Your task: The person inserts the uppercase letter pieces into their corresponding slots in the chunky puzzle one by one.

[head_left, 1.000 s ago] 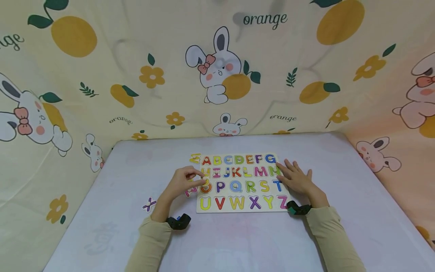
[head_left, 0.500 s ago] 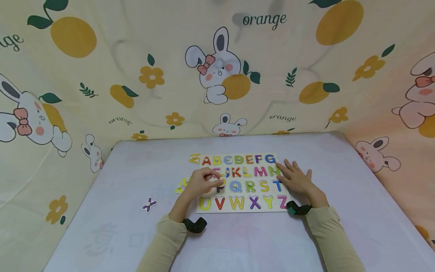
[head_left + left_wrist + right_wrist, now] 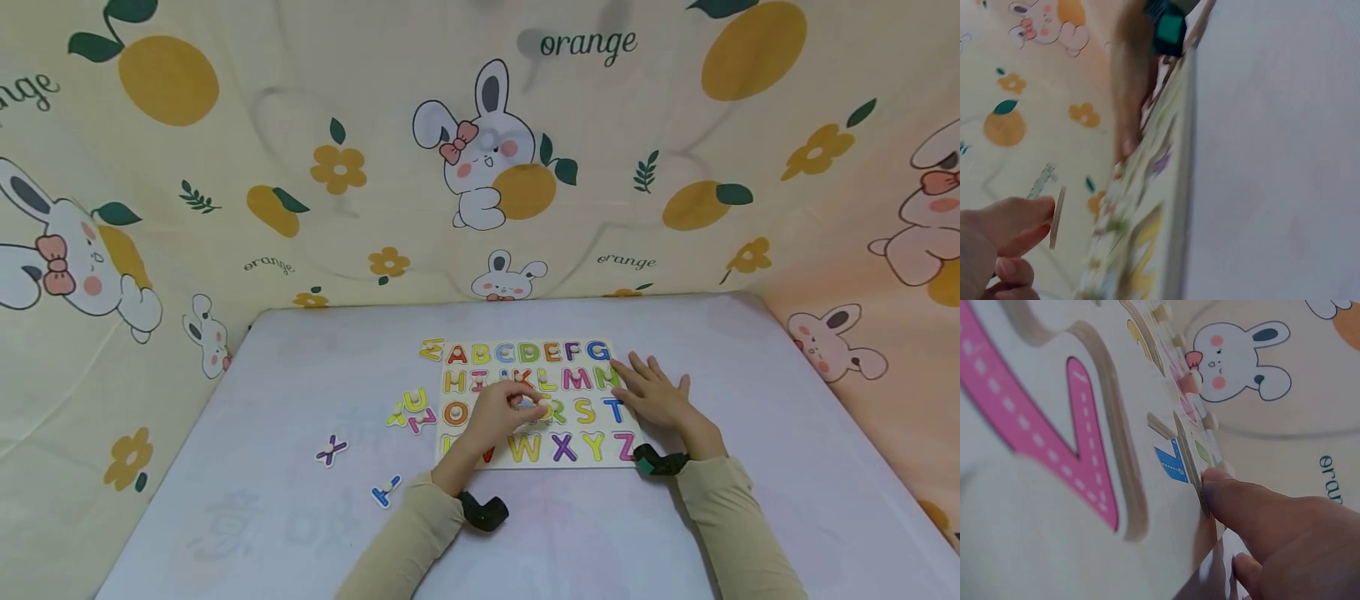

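One white table (image 3: pixel 600 542): bears everything; open room lies in front of the board between the sleeves, and to the right beyond the resting hand.
Letter board (image 3: pixel 570 428): lies flat, its near edge in plain sight; H, O and the left end now show from under the arm. S, T and the visible bottom row look unfilled, so I judge several letters are not yet seated.
Left hand (image 3: pixel 498 412): has just swept rightward over the board, from near O to beside R — thumb and fingers pinched together on a thin letter.
Right hand (image 3: pixel 656 393): has stayed at the board's right edge, fingers straight and spread, gripping nothing; a fingertip touches the board there, close to the T slot.
Loose letters: yellow U (image 3: pixel 415 400), yellow Y (image 3: pixel 396 414) and pink Z (image 3: pixel 422 421) bunch just beside the left edge; yellow W (image 3: pixel 431 349) lies turned by the far left corner; purple X (image 3: pixel 332 451) sits farther out. Blue T (image 3: pixel 386 492) has come into view near the left sleeve (image 3: pixel 412 533).
Held letter (image 3: pixel 1057 219): edge-on and raised off the board — which one, I cannot tell; seemingly mid-carry.
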Demonstrator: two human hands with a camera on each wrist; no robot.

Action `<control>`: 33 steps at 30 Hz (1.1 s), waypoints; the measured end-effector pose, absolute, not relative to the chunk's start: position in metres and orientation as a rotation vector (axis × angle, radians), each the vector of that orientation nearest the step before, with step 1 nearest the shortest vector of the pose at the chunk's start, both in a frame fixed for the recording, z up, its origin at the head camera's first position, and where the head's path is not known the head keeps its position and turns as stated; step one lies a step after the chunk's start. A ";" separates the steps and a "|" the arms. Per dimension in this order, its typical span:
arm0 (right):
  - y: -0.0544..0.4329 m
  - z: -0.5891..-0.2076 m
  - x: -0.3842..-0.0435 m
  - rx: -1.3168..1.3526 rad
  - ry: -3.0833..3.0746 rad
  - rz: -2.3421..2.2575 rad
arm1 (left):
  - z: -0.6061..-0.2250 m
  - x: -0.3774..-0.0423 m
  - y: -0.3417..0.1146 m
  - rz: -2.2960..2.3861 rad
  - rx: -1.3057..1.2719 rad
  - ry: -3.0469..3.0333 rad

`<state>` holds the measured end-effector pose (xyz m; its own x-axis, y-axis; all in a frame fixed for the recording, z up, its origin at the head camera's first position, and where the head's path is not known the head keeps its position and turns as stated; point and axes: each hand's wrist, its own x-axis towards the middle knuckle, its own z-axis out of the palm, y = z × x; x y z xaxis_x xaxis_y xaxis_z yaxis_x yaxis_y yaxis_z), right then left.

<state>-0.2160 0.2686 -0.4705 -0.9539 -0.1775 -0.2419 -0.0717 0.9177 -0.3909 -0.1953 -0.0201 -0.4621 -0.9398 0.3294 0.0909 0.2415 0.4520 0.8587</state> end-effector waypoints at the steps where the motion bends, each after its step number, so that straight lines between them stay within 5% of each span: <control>1: 0.268 -0.471 -0.216 -0.185 2.805 -0.558 | -0.464 -0.195 -0.015 1.511 0.505 2.602; 33: 0.271 -0.471 -0.217 -0.208 2.790 -0.611 | -0.473 -0.194 0.054 1.066 0.374 2.908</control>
